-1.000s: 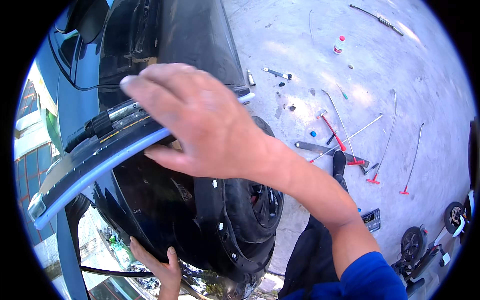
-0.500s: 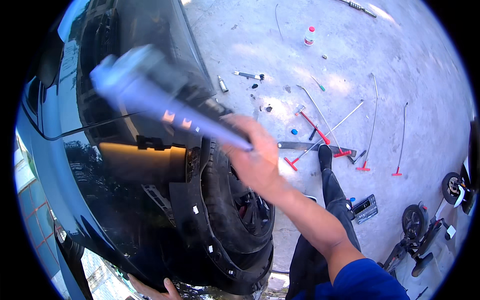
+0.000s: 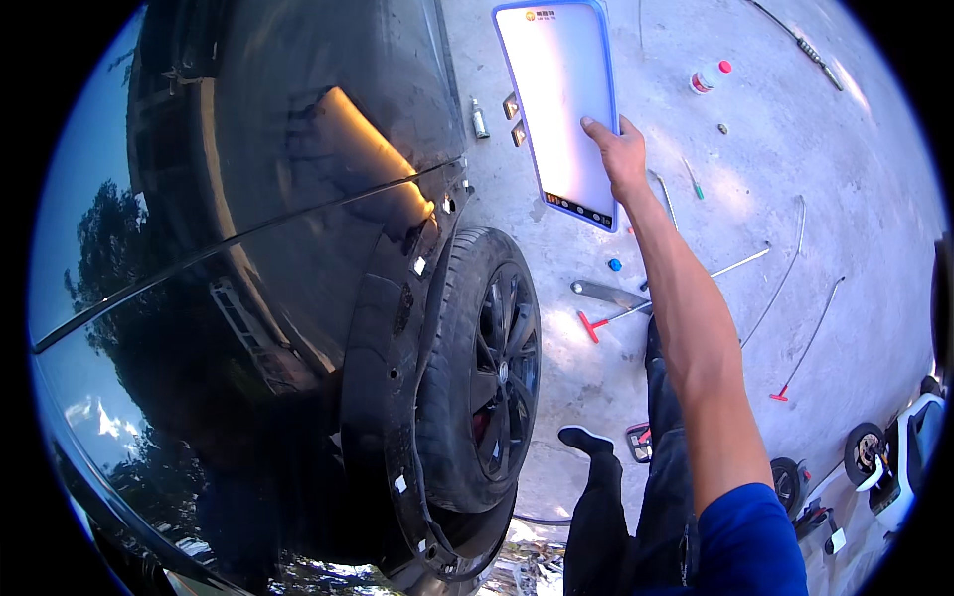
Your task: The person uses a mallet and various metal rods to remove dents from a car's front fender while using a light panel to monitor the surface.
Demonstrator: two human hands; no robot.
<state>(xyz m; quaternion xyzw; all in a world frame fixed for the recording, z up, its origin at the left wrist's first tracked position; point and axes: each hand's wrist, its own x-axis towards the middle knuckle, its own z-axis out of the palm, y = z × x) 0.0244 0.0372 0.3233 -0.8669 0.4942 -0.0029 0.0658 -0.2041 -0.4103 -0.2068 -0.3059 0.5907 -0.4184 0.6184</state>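
Observation:
My right hand (image 3: 624, 161) grips the edge of a flat, lit inspection light panel (image 3: 556, 94) with a blue rim, its thumb lying on the glowing face. Two small dark fittings stick out of the panel's left side. The light stands upright over the floor, beside a dark, glossy car body (image 3: 288, 278). A slanting yellow reflection (image 3: 373, 149) shows on the bodywork and crosses a panel seam. Below it, the wheel arch edge (image 3: 390, 397) is bare, with white clips, around the tyre (image 3: 447, 397). My left hand is out of the picture.
On the concrete floor (image 3: 715, 377) lie red-handled metal rods (image 3: 594, 326), a flat dark bar (image 3: 606, 294), a blue cap (image 3: 614, 265) and a red-capped bottle (image 3: 710, 77). A small spray bottle (image 3: 479, 119) is near the car. Scooters (image 3: 874, 457) stand at the lower right.
My right hand has swung the light panel off the car to the right, turning its lit face into view. My left hand has left the picture. The yellow reflection now slants higher on the body.

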